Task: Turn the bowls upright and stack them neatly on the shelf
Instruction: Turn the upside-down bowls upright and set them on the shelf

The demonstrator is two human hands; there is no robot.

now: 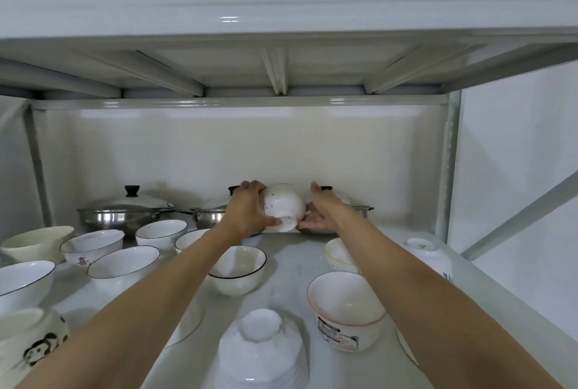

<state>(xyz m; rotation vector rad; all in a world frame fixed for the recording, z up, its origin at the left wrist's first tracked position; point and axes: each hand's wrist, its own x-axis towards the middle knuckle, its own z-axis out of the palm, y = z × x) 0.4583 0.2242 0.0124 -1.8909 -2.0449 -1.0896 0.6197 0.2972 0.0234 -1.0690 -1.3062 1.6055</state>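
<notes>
My left hand (247, 212) grips the tipped bowl (283, 207), right hand (320, 212) open beside it; glazed, slippery, breakable, so I'd hold rim and foot.

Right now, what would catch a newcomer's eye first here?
Two bare arms reach to the back of the shelf, where the left hand grips a tipped white bowl and the right hand opens beside it. Around them stand many bowls, with an upside-down ribbed bowl nearest.

White bowl (283, 207) with small dark specks
</notes>
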